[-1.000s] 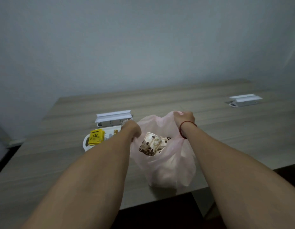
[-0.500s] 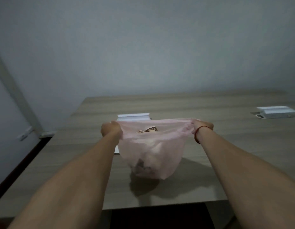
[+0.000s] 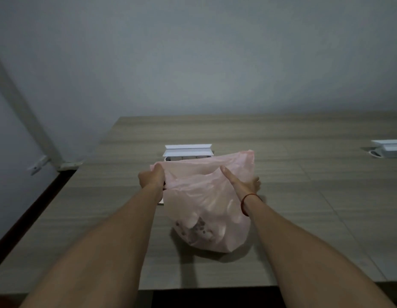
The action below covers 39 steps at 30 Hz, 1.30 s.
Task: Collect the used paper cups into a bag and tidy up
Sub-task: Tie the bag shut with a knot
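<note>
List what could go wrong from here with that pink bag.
1. The pink bag shows no knot. Only the left hand and right hand hold its top, so a slipped grip may spill the paper cups.
2. The film looks thin, so hard pulling might tear it.
3. The raised white lid stands just behind, and the bag could snag on it.

My left forearm (image 3: 117, 236) and right forearm (image 3: 288, 236) are bare, uncovered from the near edge all the way to the wrists. A thin red cord bracelet (image 3: 243, 204) loops once around my right wrist, snug, just on the near side of my right hand (image 3: 239, 185). My left hand (image 3: 152, 181) is bare.
</note>
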Tool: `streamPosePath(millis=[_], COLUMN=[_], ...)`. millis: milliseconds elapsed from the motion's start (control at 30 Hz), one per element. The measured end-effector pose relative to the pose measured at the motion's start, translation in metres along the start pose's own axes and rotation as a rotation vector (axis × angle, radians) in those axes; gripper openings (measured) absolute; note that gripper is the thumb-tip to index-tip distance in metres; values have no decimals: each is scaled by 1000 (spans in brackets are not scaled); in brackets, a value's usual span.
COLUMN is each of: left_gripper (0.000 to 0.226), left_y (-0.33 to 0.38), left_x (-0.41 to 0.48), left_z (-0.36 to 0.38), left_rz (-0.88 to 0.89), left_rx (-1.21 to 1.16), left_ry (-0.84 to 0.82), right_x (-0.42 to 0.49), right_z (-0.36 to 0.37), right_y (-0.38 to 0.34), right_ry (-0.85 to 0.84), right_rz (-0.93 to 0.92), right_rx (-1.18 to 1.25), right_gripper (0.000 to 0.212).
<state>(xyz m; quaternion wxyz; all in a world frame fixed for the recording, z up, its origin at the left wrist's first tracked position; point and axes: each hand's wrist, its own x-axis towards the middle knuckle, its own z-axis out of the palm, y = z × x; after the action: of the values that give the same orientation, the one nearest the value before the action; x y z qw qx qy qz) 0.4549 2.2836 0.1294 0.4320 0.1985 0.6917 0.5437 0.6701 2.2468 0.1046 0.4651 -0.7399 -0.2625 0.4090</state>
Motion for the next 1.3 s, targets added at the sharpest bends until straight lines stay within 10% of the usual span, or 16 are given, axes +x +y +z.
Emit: streamPosePath(millis=[233, 367, 533, 733, 1067, 1300], left_gripper=[18, 15, 21, 55, 120, 77], left_y=[-5, -9, -18, -35, -77, -87], left_x=[24, 32, 40, 47, 25, 23], left_z=[3, 9, 16, 23, 18, 32], left_rz=[5, -54, -141, -91, -115, 36], left_rx=[-25, -130, -275, -118, -120, 344], left_ry=[22, 9, 114, 305, 35, -55], right_x=[26, 42, 56, 63, 39, 36], right_z=[40, 52, 43, 38, 50, 63], right_y=[-13, -2, 1, 12, 32, 29], right_ry=[1, 75, 261, 475, 78, 154], right_rz=[4, -50, 192, 177, 129, -72], right_rx=[-5, -118, 540, 575, 206, -272], right_gripper=[143, 54, 31, 58, 134, 62])
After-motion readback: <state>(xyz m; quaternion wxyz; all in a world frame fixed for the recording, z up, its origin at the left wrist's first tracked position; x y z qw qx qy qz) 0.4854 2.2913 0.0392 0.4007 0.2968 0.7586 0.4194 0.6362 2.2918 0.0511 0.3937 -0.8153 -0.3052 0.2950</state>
